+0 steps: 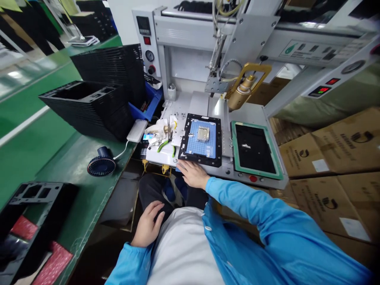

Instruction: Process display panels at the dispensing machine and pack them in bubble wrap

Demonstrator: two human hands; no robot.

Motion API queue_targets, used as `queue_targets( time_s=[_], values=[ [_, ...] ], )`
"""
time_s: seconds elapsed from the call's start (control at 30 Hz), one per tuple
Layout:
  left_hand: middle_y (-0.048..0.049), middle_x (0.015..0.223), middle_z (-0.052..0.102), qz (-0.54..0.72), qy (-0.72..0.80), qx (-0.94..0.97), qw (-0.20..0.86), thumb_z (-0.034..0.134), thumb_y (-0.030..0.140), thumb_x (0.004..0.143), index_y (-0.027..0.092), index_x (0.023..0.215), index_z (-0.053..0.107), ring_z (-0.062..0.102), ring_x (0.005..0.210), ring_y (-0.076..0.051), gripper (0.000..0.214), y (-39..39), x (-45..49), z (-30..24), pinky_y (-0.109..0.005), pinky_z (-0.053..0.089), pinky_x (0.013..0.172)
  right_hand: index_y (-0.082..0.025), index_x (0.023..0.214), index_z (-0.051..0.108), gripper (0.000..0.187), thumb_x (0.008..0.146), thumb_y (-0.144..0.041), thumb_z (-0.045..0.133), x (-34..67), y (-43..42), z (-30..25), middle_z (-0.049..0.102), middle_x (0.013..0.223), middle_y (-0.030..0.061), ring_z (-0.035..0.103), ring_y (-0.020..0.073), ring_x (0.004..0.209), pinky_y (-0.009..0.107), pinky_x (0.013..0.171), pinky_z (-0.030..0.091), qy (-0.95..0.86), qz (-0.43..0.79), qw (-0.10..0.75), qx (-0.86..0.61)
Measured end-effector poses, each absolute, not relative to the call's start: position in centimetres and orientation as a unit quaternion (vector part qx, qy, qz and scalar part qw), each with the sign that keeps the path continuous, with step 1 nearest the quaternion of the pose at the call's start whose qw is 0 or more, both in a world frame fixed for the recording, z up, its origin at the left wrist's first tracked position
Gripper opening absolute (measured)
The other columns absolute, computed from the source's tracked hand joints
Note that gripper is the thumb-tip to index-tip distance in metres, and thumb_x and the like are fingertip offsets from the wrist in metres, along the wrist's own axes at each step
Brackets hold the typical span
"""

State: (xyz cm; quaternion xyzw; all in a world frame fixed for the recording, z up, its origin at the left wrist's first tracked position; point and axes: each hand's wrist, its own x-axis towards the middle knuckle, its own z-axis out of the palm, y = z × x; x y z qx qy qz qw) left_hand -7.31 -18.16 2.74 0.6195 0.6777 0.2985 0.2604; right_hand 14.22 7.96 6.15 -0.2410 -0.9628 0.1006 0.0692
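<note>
My right hand (192,173) lies flat, fingers stretched out, on the front edge of the white machine bed (225,168), just below a black fixture frame (202,139). That frame holds a blue plate with a small silver part (203,133) on it. My left hand (148,223) rests open on my thigh, holding nothing. To the right on the bed sits a green-rimmed black tray (254,149). A brass-coloured dispensing head (242,93) hangs above the bed behind the two fixtures.
Green-handled cutters and crumpled cloth (162,136) lie left of the frame. Stacks of black trays (95,105) stand on the green bench, with a small fan (101,164) and white power bank (137,130). Cardboard boxes (329,158) are piled on the right. Another black tray (26,213) sits at lower left.
</note>
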Motion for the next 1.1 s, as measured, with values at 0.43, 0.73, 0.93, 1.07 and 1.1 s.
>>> queue_targets(
  time_s=[0.43,0.73,0.93,1.07,1.1],
  values=[
    [-0.0069,0.126,0.079,0.300,0.686,0.624,0.224,0.056,0.051,0.103,0.032,0.120,0.082,0.079,0.113,-0.030,0.037,-19.3,-9.1,-0.6,-0.043,0.070,0.096,-0.014,0.163,0.049,0.061,0.102,-0.019,0.048,12.5,7.5,3.9,0.054,0.162,0.0085,0.054,0.0255,0.145,0.040,0.123,0.049,-0.962,0.045,0.131,-0.234],
    [-0.0051,0.135,0.075,0.291,0.653,0.654,0.246,0.057,0.050,0.103,0.038,0.128,0.079,0.073,0.126,-0.031,0.036,-15.3,-9.3,-1.9,-0.048,0.066,0.107,-0.015,0.167,0.038,0.069,0.101,-0.028,0.053,12.5,8.1,2.4,0.045,0.169,0.0072,0.053,0.0254,0.145,0.040,0.108,0.058,-0.962,0.045,0.124,-0.240],
    [-0.0091,0.134,0.075,0.274,0.641,0.674,0.246,0.058,0.050,0.103,0.032,0.128,0.079,0.075,0.122,-0.031,0.038,-16.5,-8.0,-2.6,-0.044,0.066,0.104,-0.014,0.165,0.041,0.069,0.098,-0.029,0.054,12.1,8.5,2.3,0.046,0.168,0.0080,0.052,0.0262,0.143,0.042,0.109,0.055,-0.962,0.028,0.127,-0.240],
    [-0.0077,0.128,0.078,0.273,0.632,0.685,0.238,0.060,0.050,0.102,0.033,0.126,0.080,0.078,0.117,-0.029,0.035,-17.4,-7.7,-2.7,-0.038,0.068,0.099,-0.014,0.165,0.041,0.070,0.098,-0.027,0.055,12.2,8.8,2.1,0.046,0.168,0.0103,0.050,0.0259,0.146,0.041,0.113,0.052,-0.960,0.033,0.132,-0.243],
    [-0.0075,0.127,0.078,0.275,0.633,0.684,0.235,0.060,0.050,0.102,0.033,0.126,0.080,0.078,0.116,-0.029,0.035,-17.5,-7.7,-2.7,-0.038,0.068,0.098,-0.013,0.165,0.041,0.069,0.098,-0.027,0.054,12.2,8.9,2.0,0.045,0.168,0.0111,0.048,0.0264,0.148,0.042,0.115,0.050,-0.961,0.034,0.135,-0.239]
  ],
)
